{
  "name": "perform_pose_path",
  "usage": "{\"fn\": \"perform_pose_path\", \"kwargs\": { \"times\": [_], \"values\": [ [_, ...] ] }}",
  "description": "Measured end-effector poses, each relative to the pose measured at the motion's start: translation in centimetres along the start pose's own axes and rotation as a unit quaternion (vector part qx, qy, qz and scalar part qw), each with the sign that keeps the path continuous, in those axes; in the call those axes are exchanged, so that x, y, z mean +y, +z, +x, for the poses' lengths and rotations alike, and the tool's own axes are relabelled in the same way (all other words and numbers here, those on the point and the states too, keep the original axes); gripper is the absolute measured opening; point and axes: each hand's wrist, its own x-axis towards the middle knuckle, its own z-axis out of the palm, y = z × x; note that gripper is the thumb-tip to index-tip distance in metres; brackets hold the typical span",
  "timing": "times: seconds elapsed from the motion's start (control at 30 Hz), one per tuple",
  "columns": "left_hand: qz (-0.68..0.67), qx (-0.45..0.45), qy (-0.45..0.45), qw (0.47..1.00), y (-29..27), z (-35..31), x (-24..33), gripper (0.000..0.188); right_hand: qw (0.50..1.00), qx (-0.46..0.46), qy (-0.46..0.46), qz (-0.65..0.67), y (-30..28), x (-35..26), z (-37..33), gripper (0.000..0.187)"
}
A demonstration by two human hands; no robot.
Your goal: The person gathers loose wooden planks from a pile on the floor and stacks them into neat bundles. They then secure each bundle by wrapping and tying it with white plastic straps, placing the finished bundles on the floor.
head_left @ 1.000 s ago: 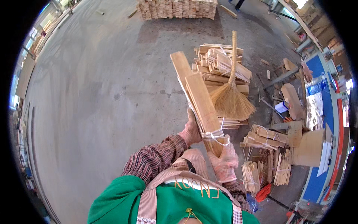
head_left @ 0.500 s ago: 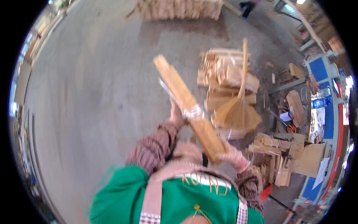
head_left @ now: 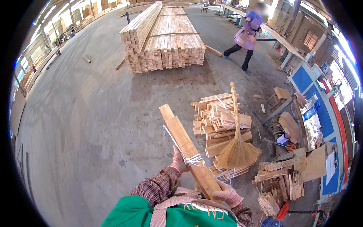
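wood bundle [head_left: 187, 149] raised higher, string [head_left: 193, 159] tied

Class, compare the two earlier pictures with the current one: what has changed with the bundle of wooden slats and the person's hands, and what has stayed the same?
The camera has tilted up: the big lumber stack and a co-worker now show fully. The slat bundle keeps its slant, upper end pointing up-left. The left hand still grips it at the white string tie, the right hand its lower end. The broom still leans on the pile of bundles.
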Motion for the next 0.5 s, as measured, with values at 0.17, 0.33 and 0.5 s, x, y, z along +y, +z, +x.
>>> {"fn": "perform_pose_path", "kwargs": {
  "times": [0.17,0.33,0.5],
  "values": [
    [0.079,0.076,0.062,0.992,0.8,-2.4,0.3,0.082,0.999,0.020,0.003,0.043,2.1,-0.3,0.0,0.096],
    [0.159,0.031,0.024,0.986,1.9,-1.7,-1.5,0.072,0.991,0.066,0.004,0.114,2.9,1.9,-1.9,0.105],
    [0.249,-0.083,-0.041,0.964,0.6,0.1,-5.4,0.059,0.989,0.136,0.001,0.063,2.8,2.2,-6.5,0.097]
  ]
}}
